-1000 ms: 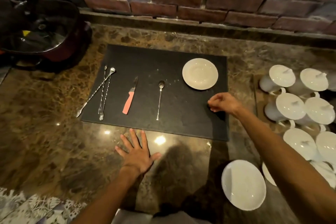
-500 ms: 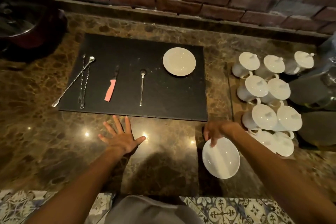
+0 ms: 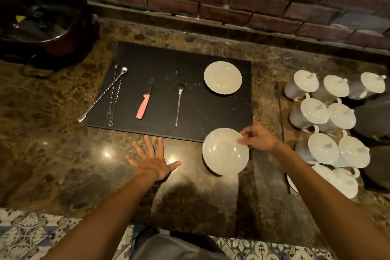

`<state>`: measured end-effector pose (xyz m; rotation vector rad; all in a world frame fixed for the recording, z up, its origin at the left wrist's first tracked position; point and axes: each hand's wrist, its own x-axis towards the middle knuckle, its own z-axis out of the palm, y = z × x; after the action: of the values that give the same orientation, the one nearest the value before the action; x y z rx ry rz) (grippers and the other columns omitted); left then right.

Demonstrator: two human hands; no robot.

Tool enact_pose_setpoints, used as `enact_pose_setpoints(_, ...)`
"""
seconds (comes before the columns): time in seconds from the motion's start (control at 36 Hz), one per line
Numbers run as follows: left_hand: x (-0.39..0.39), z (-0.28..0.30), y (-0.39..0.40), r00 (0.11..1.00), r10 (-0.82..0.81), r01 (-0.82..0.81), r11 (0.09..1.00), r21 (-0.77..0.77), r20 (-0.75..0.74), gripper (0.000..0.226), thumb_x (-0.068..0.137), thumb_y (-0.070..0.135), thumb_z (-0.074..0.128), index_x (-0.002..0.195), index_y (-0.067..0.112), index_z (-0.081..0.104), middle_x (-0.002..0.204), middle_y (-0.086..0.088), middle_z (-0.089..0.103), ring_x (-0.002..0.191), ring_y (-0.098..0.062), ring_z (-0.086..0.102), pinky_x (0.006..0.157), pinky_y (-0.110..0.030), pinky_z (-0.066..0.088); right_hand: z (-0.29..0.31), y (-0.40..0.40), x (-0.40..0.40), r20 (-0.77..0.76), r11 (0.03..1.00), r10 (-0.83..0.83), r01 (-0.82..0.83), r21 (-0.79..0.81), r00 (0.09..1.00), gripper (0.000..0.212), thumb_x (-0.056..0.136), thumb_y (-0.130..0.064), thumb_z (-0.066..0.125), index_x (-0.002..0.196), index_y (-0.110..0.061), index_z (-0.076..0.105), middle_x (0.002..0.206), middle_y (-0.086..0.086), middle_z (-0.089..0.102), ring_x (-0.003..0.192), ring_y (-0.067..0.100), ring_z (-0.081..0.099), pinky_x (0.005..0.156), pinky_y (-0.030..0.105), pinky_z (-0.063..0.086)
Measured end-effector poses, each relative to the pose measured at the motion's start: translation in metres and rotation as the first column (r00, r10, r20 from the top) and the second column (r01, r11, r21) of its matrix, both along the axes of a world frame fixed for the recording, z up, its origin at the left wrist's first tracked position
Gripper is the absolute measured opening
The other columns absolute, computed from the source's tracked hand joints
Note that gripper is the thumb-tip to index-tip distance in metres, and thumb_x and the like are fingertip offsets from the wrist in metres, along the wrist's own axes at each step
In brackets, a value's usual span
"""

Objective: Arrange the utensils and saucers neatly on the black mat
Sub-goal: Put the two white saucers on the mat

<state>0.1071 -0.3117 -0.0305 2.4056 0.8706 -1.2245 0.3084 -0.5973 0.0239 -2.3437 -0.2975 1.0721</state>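
My right hand [image 3: 258,138], which a moment ago only reached the second saucer [image 3: 225,151], now pinches its rim, lifted over the black mat [image 3: 147,59]'s near edge; left hand [image 3: 153,161] rests splayed, empty.

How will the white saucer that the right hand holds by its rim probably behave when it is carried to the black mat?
The saucer looks like glazed ceramic, so it is probably stiff, breakable and rather slippery. The right hand pinches only its rim, and it hangs tilted, so it may swing or slip. Set flat on the black mat, it should rest steadily.
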Motion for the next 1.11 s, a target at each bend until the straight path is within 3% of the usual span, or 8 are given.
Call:
enact_pose_setpoints(0.14,0.0,0.002,-0.001,1.0,-0.02,0.02,1.0,-0.012,-0.006,0.11,0.078,0.095,0.019,0.139,0.03,-0.046,0.137,-0.012,-0.06,0.141,-0.054,-0.04,0.113,-0.079,-0.007,-0.005,0.027,0.014,-0.187,0.841,-0.502,0.527,0.122,0.844,0.005,0.086,0.0,0.071,0.085,-0.003,0.066,0.089,0.011,0.068,0.075,0.018,0.066,0.051,0.022,0.059)
enact_pose_setpoints(0.28,0.0,0.001,-0.001,1.0,-0.018,0.018,1.0,-0.015,0.002,0.109,0.079,0.094,0.018,0.139,0.03,-0.046,0.137,-0.012,-0.061,0.14,-0.053,-0.041,0.115,-0.079,-0.007,-0.017,0.043,0.028,-0.199,0.713,-0.665,0.691,0.118,0.72,0.007,0.086,0.004,0.069,0.089,0.006,0.064,0.088,0.02,0.063,0.067,0.023,0.061,0.04,0.022,0.055)
enact_pose_setpoints(0.44,0.0,-0.004,0.0,1.0,-0.02,0.02,1.0,-0.005,0.001,0.11,0.079,0.095,0.017,0.138,0.027,-0.046,0.136,-0.01,-0.06,0.141,-0.053,-0.041,0.115,-0.078,-0.007,-0.03,0.047,0.033,-0.203,0.703,-0.686,0.708,0.06,0.699,0.017,0.084,0.005,0.071,0.099,0.01,0.066,0.084,0.017,0.065,0.073,0.023,0.064,0.041,0.024,0.056)
enact_pose_setpoints(0.61,-0.001,-0.01,0.003,1.0,-0.018,0.018,1.0,-0.001,0.002,0.11,0.076,0.097,0.016,0.133,0.03,-0.05,0.125,-0.008,-0.067,0.139,-0.051,-0.044,0.114,-0.078,-0.009,-0.035,0.047,0.031,-0.143,0.694,-0.696,0.71,0.121,0.704,0.009,0.085,0.004,0.07,0.082,-0.001,0.063,0.096,0.019,0.064,0.078,0.025,0.065,0.045,0.02,0.057)
enact_pose_setpoints(0.69,-0.001,-0.013,0.004,1.0,-0.022,0.022,1.0,-0.001,-0.007,0.11,0.074,0.098,0.015,0.131,0.032,-0.051,0.12,-0.008,-0.07,0.137,-0.052,-0.047,0.113,-0.079,-0.011,-0.035,0.045,0.029,-0.118,0.675,-0.707,0.715,0.183,0.698,0.02,0.085,0.002,0.071,0.103,0.005,0.064,0.102,0.019,0.064,0.088,0.028,0.065,0.067,0.029,0.061)
enact_pose_setpoints(0.83,-0.003,-0.012,0.003,0.999,-0.04,0.04,0.999,-0.002,0.019,0.109,0.076,0.097,0.017,0.134,0.033,-0.049,0.123,-0.007,-0.068,0.137,-0.051,-0.046,0.113,-0.079,-0.012,-0.033,0.04,0.02,0.011,0.726,-0.681,0.672,0.146,0.733,0.026,0.085,-0.011,0.075,0.108,-0.007,0.064,0.109,0.015,0.068,0.102,0.031,0.066,0.096,0.046,0.054)
enact_pose_setpoints(0.97,-0.017,-0.006,0.006,0.991,-0.062,0.063,0.998,-0.008,0.115,0.104,0.08,0.094,0.018,0.145,0.038,-0.04,0.147,-0.003,-0.055,0.144,-0.045,-0.041,0.11,-0.085,-0.003,-0.02,0.046,-0.002,0.251,0.82,-0.571,0.559,0.124,0.782,0.033,0.088,-0.02,0.07,0.117,-0.009,0.061,0.109,0.01,0.067,0.1,0.025,0.063,0.09,0.039,0.052)
enact_pose_setpoints(1.11,-0.035,0.0,0.029,0.988,-0.043,0.05,0.998,-0.042,0.15,0.108,0.078,0.095,0.028,0.144,0.04,-0.038,0.152,0.013,-0.051,0.144,-0.046,-0.04,0.105,-0.089,0.001,-0.006,0.073,-0.027,0.274,0.854,-0.519,0.476,0.212,0.809,0.022,0.092,-0.011,0.063,0.113,-0.011,0.065,0.109,0.008,0.068,0.097,0.021,0.063,0.088,0.032,0.052)
